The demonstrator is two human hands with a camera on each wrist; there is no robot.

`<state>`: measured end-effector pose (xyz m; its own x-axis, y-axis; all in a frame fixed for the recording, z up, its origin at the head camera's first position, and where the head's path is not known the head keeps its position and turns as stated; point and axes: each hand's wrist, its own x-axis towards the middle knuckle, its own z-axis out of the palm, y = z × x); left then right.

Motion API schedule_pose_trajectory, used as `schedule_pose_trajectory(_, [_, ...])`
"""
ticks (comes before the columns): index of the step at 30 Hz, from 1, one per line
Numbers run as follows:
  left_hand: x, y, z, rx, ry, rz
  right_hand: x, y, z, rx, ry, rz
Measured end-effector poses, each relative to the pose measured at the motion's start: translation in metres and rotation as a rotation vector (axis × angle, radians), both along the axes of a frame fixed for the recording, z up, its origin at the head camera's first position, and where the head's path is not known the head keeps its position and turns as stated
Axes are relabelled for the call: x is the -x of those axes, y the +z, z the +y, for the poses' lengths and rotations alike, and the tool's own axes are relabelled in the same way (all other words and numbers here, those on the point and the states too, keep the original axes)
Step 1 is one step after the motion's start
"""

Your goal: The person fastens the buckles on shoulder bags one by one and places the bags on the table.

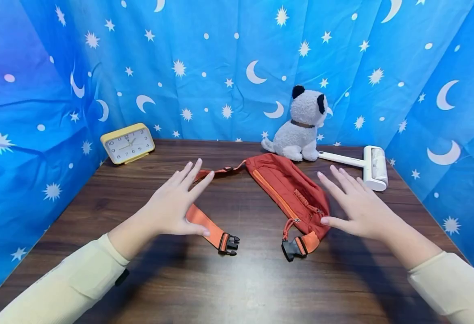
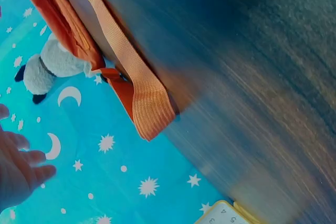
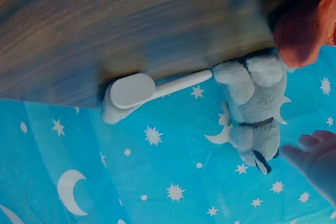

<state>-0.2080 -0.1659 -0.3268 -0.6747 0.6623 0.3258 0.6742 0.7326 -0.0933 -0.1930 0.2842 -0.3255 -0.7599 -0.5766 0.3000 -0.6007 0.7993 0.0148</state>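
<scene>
Between the two thumbs, on the dark table (image 1: pixel 245 288), lie a pronged buckle half (image 1: pixel 231 244), just beside the left thumb, and a socket half (image 1: pixel 292 249), nearer the right thumb; they are unfastened and apart. Above hang the left hand (image 1: pixel 170 205) and the right hand (image 1: pixel 361 211), each with its fingers straight, spread and gripping nothing. An orange strap (image 1: pixel 207 226) runs beneath the left hand, and the red waist bag (image 1: pixel 283 186) lies between the hands, its near end by the right thumb; whether that thumb touches it I cannot tell. For good handling, it seems best to steady the bag's body with the right fingers and pinch the strap just behind the prongs with the left, keeping the webbing flat. The bag's long axis slants from beyond the left fingertips toward the right thumb, its zip (image 1: pixel 275 194) following that line; the prongs point rightward. Past the right fingertips are a lint roller (image 1: pixel 374 168) and a plush dog (image 1: pixel 291 137); left of the left fingertips, farther off, a yellow clock (image 1: pixel 127 144).
</scene>
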Motion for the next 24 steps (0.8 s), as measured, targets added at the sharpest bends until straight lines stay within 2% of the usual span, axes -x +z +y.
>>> schedule_pose_trajectory(2, [0.000,0.000,0.001,-0.031,-0.050,-0.005,0.002,-0.001,-0.001,0.035,0.039,-0.011])
schedule_pose_trajectory(5, [-0.001,-0.001,0.004,-0.056,-0.090,-0.016,0.002,-0.002,-0.005,0.070,0.074,-0.024])
schedule_pose_trajectory(12, [-0.004,-0.005,0.011,-0.073,-0.148,-0.060,0.000,-0.009,-0.010,0.073,0.078,-0.074])
schedule_pose_trajectory(20, [-0.007,-0.012,0.021,-0.104,-0.222,-0.119,-0.006,-0.017,-0.019,0.079,0.137,-0.127])
schedule_pose_trajectory(24, [-0.010,-0.015,0.024,-0.109,-0.237,-0.169,-0.008,-0.021,-0.023,0.108,0.201,-0.136])
